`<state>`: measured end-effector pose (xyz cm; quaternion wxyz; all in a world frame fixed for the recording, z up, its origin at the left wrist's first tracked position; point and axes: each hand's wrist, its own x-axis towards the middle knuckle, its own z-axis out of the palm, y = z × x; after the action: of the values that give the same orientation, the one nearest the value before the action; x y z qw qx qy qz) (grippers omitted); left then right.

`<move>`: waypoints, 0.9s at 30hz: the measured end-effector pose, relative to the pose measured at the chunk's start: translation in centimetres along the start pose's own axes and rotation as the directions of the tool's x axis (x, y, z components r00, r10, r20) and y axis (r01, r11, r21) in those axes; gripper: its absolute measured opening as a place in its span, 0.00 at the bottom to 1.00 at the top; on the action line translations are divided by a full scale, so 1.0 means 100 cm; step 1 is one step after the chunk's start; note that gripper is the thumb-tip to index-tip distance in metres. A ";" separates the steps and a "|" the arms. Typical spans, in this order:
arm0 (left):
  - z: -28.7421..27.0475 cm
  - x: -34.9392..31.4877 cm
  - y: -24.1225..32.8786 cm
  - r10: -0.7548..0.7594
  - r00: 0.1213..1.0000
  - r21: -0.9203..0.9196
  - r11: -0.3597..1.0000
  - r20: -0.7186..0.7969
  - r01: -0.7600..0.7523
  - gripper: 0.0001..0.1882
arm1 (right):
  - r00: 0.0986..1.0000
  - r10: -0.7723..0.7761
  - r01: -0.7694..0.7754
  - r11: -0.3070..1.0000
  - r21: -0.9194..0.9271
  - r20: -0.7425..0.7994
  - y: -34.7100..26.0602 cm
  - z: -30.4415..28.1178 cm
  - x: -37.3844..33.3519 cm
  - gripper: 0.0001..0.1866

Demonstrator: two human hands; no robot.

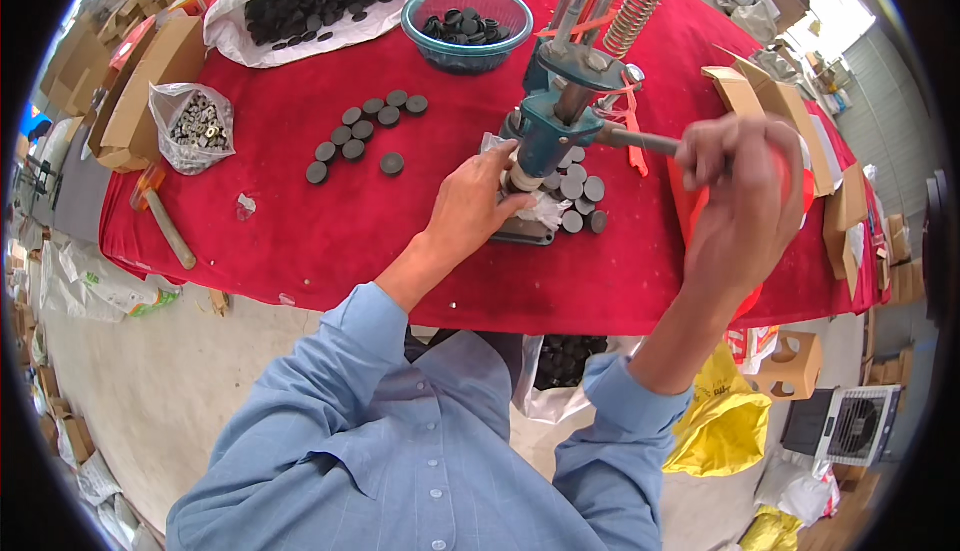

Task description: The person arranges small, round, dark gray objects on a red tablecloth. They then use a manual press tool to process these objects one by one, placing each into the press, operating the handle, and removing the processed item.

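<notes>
Two hands work a teal hand press (548, 141) standing on the red tablecloth (300, 221). The left hand (470, 206) reaches in from seven o'clock of the press, fingertips (510, 166) at the die under the ram, seemingly pinching a small part there, though what it holds is hidden. The right hand (735, 176), at three o'clock, is fisted tight around the press lever (640, 139), wrist raised. If the lever comes down while those fingertips sit under the ram, they could be pinched; a part seated crooked could also be crushed or jam. Finished black discs (578, 196) lie heaped just at four o'clock of the base.
</notes>
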<state>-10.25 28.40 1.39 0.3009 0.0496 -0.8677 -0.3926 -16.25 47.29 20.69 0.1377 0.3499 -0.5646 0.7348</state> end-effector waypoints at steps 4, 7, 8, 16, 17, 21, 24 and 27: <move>-0.039 -0.006 -0.019 0.143 0.988 0.250 0.960 -0.054 -0.125 0.21 | 0.971 -0.233 0.233 0.972 0.000 0.047 0.021 -0.015 -0.070 0.16; -0.077 -0.023 -0.053 0.031 0.998 0.587 0.810 -0.056 0.008 0.16 | 0.944 -0.322 0.325 0.945 -0.041 0.073 0.056 -0.030 -0.128 0.20; -0.082 -0.029 -0.059 -0.014 0.999 0.599 0.800 -0.045 0.038 0.18 | 0.953 -0.304 0.304 0.952 -0.041 0.018 0.058 -0.025 -0.140 0.20; -0.073 -0.039 -0.071 -0.071 0.997 0.194 0.978 -0.039 0.077 0.23 | 0.968 -0.229 0.230 0.973 -0.001 0.108 0.025 -0.023 -0.072 0.18; -0.067 -0.033 -0.052 -0.077 0.997 0.162 0.984 -0.019 0.079 0.24 | 0.972 -0.210 0.211 0.977 0.002 0.102 0.019 -0.020 -0.058 0.16; -0.031 -0.016 -0.017 -0.060 0.998 -0.016 0.998 0.011 0.060 0.29 | 0.997 -0.037 0.039 0.999 -0.015 0.075 0.005 -0.008 -0.002 0.13; -0.016 -0.002 -0.004 0.014 0.999 0.011 1.000 -0.038 -0.013 0.30 | 0.999 0.040 -0.040 0.999 -0.002 0.029 0.002 -0.001 0.020 0.13; -0.003 0.003 -0.004 0.056 0.998 -0.065 0.996 -0.013 -0.056 0.30 | 0.999 0.048 -0.048 0.999 0.015 0.012 0.001 -0.001 0.020 0.12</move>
<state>-10.40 27.84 1.34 0.3180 0.0176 -0.8538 -0.4119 -17.75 46.95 21.92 0.1140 0.3417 -0.5679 0.7401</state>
